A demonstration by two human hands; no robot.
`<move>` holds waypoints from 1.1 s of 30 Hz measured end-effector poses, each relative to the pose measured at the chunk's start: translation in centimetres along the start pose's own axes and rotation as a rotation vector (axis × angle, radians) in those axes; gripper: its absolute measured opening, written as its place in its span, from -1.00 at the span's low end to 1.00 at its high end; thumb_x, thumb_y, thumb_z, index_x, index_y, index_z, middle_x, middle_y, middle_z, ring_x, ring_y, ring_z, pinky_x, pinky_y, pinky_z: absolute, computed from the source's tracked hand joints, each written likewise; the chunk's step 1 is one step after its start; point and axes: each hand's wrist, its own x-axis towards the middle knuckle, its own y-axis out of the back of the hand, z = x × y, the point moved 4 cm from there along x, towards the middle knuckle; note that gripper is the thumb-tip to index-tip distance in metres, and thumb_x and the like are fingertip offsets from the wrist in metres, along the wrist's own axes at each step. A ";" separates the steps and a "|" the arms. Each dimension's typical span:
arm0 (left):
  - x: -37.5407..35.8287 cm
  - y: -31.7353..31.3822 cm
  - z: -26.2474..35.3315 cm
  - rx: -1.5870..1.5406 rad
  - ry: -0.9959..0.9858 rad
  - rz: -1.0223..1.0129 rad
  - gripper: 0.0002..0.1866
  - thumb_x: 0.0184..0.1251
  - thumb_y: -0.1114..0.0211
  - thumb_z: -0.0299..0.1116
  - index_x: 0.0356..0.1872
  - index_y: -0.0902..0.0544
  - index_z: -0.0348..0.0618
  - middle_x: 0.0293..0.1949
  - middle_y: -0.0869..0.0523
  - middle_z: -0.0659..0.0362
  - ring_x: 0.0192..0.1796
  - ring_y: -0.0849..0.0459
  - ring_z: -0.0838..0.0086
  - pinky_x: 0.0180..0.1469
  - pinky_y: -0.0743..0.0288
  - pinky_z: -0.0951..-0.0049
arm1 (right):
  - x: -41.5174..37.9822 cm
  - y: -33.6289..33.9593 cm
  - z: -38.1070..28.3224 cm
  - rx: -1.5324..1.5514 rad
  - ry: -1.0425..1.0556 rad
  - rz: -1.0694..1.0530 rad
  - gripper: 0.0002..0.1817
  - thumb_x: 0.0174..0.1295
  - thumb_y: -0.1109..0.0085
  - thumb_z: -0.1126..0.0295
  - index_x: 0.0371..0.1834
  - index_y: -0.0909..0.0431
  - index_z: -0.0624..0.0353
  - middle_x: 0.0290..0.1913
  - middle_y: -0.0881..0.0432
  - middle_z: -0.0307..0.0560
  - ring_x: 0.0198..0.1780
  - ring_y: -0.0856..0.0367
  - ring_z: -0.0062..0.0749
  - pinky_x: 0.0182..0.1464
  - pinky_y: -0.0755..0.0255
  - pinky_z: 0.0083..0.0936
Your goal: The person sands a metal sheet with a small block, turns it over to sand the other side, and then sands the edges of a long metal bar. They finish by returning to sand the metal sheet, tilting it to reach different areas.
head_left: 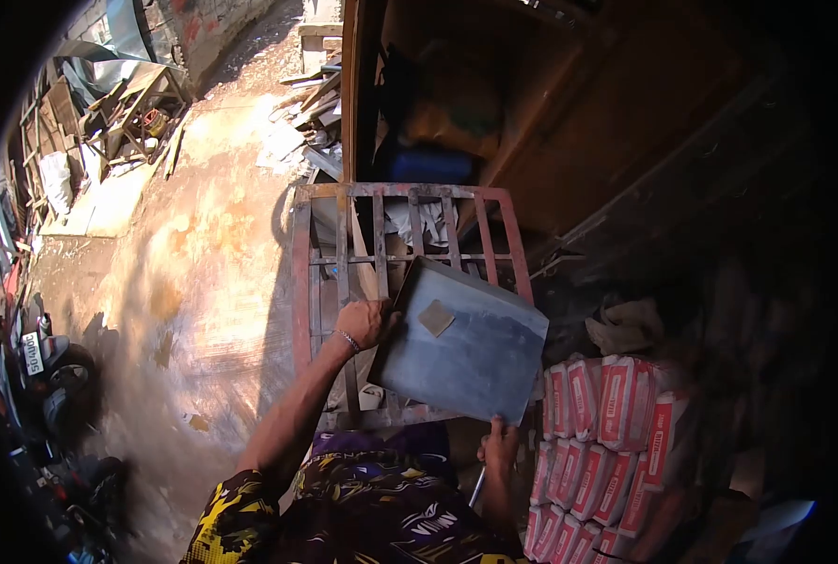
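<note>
A grey box-shaped metal panel (480, 362) lies tilted over a slatted metal frame (301, 254). On its flat face sits a small tan square piece (435, 318) that looks like sandpaper. My left hand (367, 324) is closed at the panel's left edge, its fingertips partly hidden. At the lower right corner, my right hand (499, 446) grips the panel with thumb and fingers. A thin pale rod (478, 487) shows beside my right wrist.
Stacked red-and-white bags (593, 461) stand to the right. Ahead is an open wooden cabinet (551, 122) with a blue object (431, 166) inside. Scrap wood (320, 108) lies ahead, more scrap (109, 132) at far left. A motorcycle (57, 376) stands left.
</note>
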 end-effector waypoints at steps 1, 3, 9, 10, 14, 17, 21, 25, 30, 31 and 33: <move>0.0 0.9 0.6 -0.027 0.098 -0.082 -0.56 0.59 -0.25 0.10 0.00 -0.69 -0.11 -0.25 -0.82 -0.15 -0.16 -0.82 -0.13 -0.10 -0.69 -0.07 | -0.3 0.8 -0.5 -0.131 -0.018 -0.031 -0.61 0.51 -0.25 0.08 -0.25 -0.46 0.21 -0.64 -0.47 -0.16 -0.73 -0.44 -0.43 -0.67 -0.29 -0.38; -1.4 1.3 0.0 -0.285 0.139 -0.010 -0.51 0.60 -0.24 0.13 0.06 -0.70 -0.13 -0.24 -0.83 -0.14 -0.16 -0.84 -0.10 -0.09 -0.68 -0.04 | 2.2 3.4 -1.8 -0.374 0.408 -0.047 -0.58 0.51 -0.27 0.08 -0.30 -0.47 0.24 -0.63 -0.49 -0.13 -0.66 -0.47 -0.40 -0.55 -0.35 -0.35; -9.1 2.1 2.1 -0.457 0.174 0.123 -0.41 0.59 -0.25 0.15 0.33 -0.62 -0.13 0.01 -0.82 -0.09 0.06 -0.79 0.00 0.14 -0.59 0.04 | -0.7 -2.0 -14.0 -0.393 0.893 -0.329 -0.52 0.51 -0.25 0.17 0.36 -0.56 0.20 0.25 -0.68 0.17 0.30 -0.66 0.06 0.28 -0.52 -0.21; -9.9 2.0 2.6 -0.444 0.155 0.171 -0.39 0.59 -0.26 0.15 0.36 -0.60 -0.13 0.06 -0.80 -0.08 0.11 -0.76 0.01 0.20 -0.56 0.05 | 0.1 -4.2 -14.7 -0.438 1.007 -0.397 -0.44 0.54 -0.21 0.14 0.50 -0.44 0.12 0.44 -0.51 0.14 0.48 -0.46 0.07 0.43 -0.36 -0.13; -12.5 0.6 3.6 -0.349 0.121 0.222 -0.39 0.56 -0.25 0.12 0.40 -0.55 -0.09 0.17 -0.72 -0.03 0.28 -0.59 0.04 0.41 -0.27 0.06 | 1.4 -11.4 -16.5 -0.833 1.369 -0.394 -0.27 0.62 -0.03 0.00 0.75 -0.14 -0.02 0.78 -0.07 -0.01 0.79 0.06 -0.02 0.68 0.13 0.10; -12.8 -0.5 3.3 -0.237 0.088 0.234 -0.41 0.52 -0.27 0.06 0.39 -0.54 -0.08 0.18 -0.67 -0.01 0.29 -0.53 0.06 0.41 -0.18 0.06 | 3.3 -15.1 -16.1 -0.931 1.407 -0.345 -0.25 0.64 0.07 -0.08 0.78 -0.10 -0.06 0.81 -0.03 -0.11 0.81 0.11 -0.13 0.69 0.28 0.18; -12.4 -1.8 2.8 -0.187 0.038 0.300 -0.43 0.47 -0.21 0.01 0.36 -0.54 -0.09 0.21 -0.63 0.02 0.33 -0.49 0.09 0.39 -0.16 0.04 | -0.2 -15.2 -13.6 -1.006 1.508 -0.638 -0.23 0.64 0.09 -0.09 0.79 -0.08 -0.03 0.83 0.02 -0.16 0.82 0.14 -0.22 0.71 0.32 0.14; -11.8 -1.6 2.9 -0.165 0.049 0.279 -0.43 0.46 -0.13 -0.01 0.36 -0.53 -0.11 0.25 -0.59 0.03 0.37 -0.45 0.10 0.39 -0.14 0.01 | 1.0 -14.9 -14.6 -1.153 1.612 -0.763 -0.22 0.63 0.07 -0.09 0.79 -0.08 0.02 0.82 0.00 -0.12 0.82 0.12 -0.19 0.70 0.29 0.13; -12.7 -2.8 4.2 -0.056 0.234 0.379 -0.51 0.49 -0.12 -0.08 0.36 -0.58 0.06 0.44 -0.47 0.04 0.50 -0.38 0.08 0.46 -0.09 -0.04 | 5.2 -17.6 -18.1 -0.902 1.494 -0.328 -0.21 0.59 -0.03 -0.08 0.75 -0.14 0.06 0.80 -0.04 -0.09 0.80 0.04 -0.17 0.68 0.14 0.11; -12.5 -2.8 4.5 0.010 0.276 0.428 -0.53 0.50 -0.12 -0.10 0.36 -0.59 0.10 0.48 -0.44 0.04 0.52 -0.36 0.07 0.48 -0.07 -0.06 | 4.6 -18.1 -18.0 -0.890 1.511 -0.314 -0.21 0.59 -0.04 -0.07 0.75 -0.15 0.07 0.80 -0.05 -0.07 0.80 0.03 -0.17 0.68 0.13 0.10; -12.9 -3.4 5.1 -0.056 0.418 0.453 -0.58 0.53 -0.12 -0.14 0.34 -0.62 0.16 0.54 -0.38 0.05 0.58 -0.30 0.06 0.50 -0.04 -0.11 | 1.6 -16.8 -15.0 -0.938 1.671 -0.599 -0.23 0.57 -0.06 -0.04 0.72 -0.20 0.11 0.78 -0.11 0.00 0.78 -0.02 -0.15 0.67 0.11 0.12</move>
